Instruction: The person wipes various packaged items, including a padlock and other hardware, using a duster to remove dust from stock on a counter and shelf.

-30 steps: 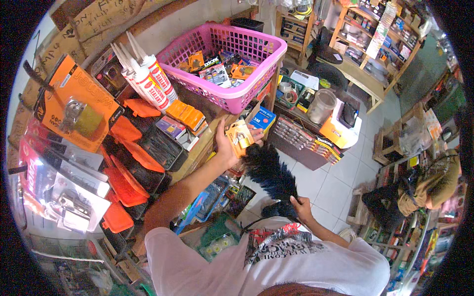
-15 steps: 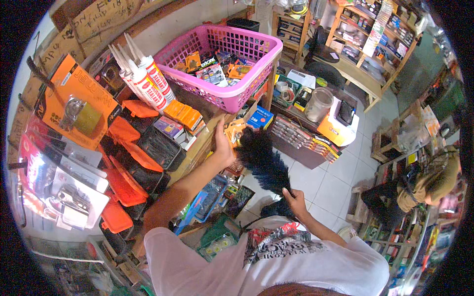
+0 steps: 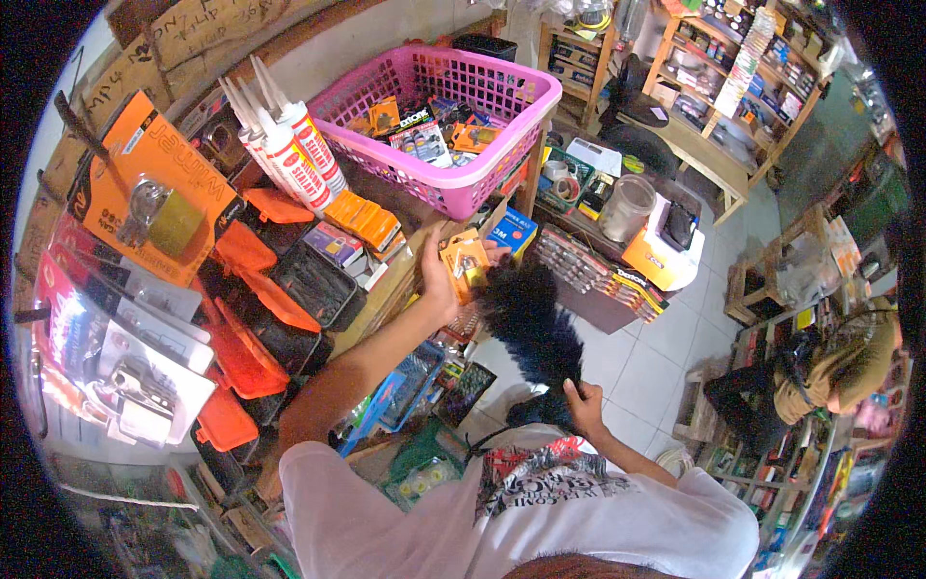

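My left hand point(image 3: 441, 280) holds a small orange-and-yellow carded packet point(image 3: 465, 257) by its edge, near the front corner of the pink basket. In my right hand point(image 3: 585, 409), closed round its lower end, is a black feather duster point(image 3: 532, 323). The duster's bushy tip points up and left, just beside the packet; whether the two touch I cannot tell. Behind the packet lies a blue box point(image 3: 511, 232). The pink basket point(image 3: 461, 191) holds several loose packaged goods.
On the left are black bins with orange lids point(image 3: 253, 357), small orange boxes point(image 3: 365, 222) and upright white sealant tubes point(image 3: 301, 159). Hanging packages point(image 3: 159, 198) line the left wall. A crouching person point(image 3: 849, 362) is at the far right beside stocked shelves. White floor tiles point(image 3: 666, 338) lie between.
The duster has swung a little right and down, away from the packet, which now shows more fully. My right hand has moved slightly down and right.
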Available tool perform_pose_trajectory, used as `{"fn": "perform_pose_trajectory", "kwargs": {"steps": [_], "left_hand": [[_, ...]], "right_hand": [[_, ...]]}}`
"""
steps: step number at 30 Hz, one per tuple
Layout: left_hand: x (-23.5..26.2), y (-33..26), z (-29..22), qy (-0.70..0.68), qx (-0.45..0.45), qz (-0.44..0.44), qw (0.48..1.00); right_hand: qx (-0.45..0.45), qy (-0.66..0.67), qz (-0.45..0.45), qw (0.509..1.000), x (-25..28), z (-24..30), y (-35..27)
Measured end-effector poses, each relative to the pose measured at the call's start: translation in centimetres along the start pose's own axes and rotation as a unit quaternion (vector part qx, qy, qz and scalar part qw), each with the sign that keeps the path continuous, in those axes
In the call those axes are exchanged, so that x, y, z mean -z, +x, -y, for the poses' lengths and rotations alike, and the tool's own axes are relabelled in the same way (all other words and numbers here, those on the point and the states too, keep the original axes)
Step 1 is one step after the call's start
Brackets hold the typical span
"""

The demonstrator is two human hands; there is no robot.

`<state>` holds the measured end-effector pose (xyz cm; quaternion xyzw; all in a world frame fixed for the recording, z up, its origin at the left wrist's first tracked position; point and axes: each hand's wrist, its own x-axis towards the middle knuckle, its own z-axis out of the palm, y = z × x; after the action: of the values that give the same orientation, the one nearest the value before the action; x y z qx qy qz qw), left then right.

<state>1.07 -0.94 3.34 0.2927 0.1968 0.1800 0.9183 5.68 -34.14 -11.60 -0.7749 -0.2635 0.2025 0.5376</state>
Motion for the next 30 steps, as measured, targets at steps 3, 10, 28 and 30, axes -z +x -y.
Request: {"fn": "perform_pose_trajectory", "kwargs": {"steps": [3,10,28,30], "left_hand": [[-1.0,-1.1,0.2,-0.016,0.074,0.007,0.997],[-0.4,-1.0,0.3,-0.047,0.060,0.059,0.995],[-1.7,-1.3,0.6,0.026,0.043,0.012,0.999],[-0.5,-1.0,0.2,0.022,0.025,0.037,0.999]], "right_hand": [[-0.002,0.014,-0.002,1.000,-0.5,1.9,1.2],[-0.047,-0.015,0.061,0.997,-1.1,-0.5,1.1],[-0.108,0.056,0.048,0.991,-0.1,3.7,2.4],[-0.102,0.043,0.064,0.992,-0.1,3.3,1.7]]}}
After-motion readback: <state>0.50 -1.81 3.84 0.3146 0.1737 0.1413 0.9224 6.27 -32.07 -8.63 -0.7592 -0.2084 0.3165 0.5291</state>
